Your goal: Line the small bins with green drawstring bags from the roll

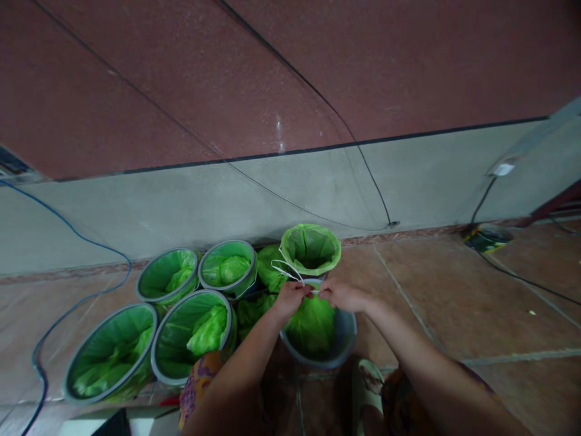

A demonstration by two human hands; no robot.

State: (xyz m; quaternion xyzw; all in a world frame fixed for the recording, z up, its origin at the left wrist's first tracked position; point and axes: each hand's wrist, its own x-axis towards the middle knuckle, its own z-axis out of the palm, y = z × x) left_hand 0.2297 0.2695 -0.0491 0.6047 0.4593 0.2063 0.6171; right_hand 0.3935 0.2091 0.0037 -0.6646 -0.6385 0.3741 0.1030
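My left hand (pixel 291 300) and my right hand (pixel 340 294) meet above a grey bucket (pixel 347 339) between my feet. Inside the bucket hangs a bright green plastic bag (pixel 313 324), its neck gathered up toward my fingers. A thin white string (pixel 287 266) runs between both hands, with a loose loop rising past my left hand. Both hands are closed in a pinch on this string at the bag's neck. Just behind stands another bucket lined with a green bag (pixel 312 247). Exactly how the string passes round the neck is too blurred to tell.
Several grey-rimmed buckets (pixel 157 351) with green bags stand to the left. Filled green bags (pixel 271 269) lie between them and my bucket. A blue hose (pixel 86 239) curves along the far left. A black cable (pixel 521 277) and a dark tin (pixel 488 237) are at right.
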